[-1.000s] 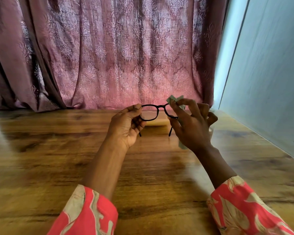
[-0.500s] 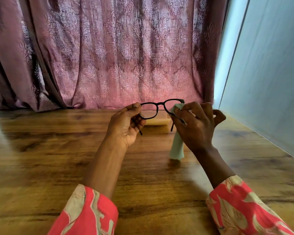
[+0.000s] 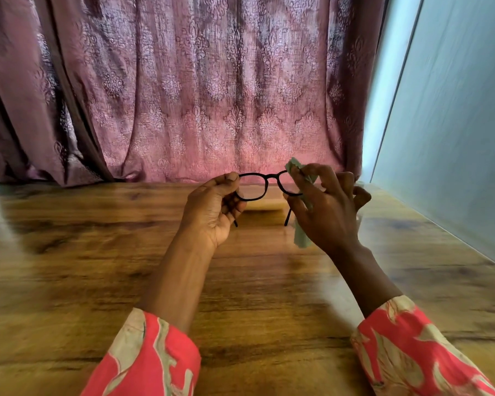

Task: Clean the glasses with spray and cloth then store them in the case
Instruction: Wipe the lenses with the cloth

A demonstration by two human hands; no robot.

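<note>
Black-framed glasses [image 3: 256, 186] are held up above the wooden table [image 3: 97, 252], lenses facing away from me. My left hand [image 3: 212, 207] pinches the left end of the frame between thumb and fingers. My right hand [image 3: 326, 207] pinches a pale green cloth [image 3: 300, 238] around the right lens, thumb on the near side. The cloth's top corner sticks up above the fingers and its tail hangs below the hand. Behind the glasses a pale tan object [image 3: 265, 205], perhaps the case, lies on the table, mostly hidden. No spray bottle is in sight.
A mauve patterned curtain [image 3: 212, 95] hangs along the table's far edge. A pale blue wall [image 3: 455, 124] runs along the right side. Red floral sleeves cover both of my forearms at the bottom.
The right hand has rubbed the cloth over the right lens; the cloth's corner again sticks up above the fingers. The left hand has kept its hold, almost still.
</note>
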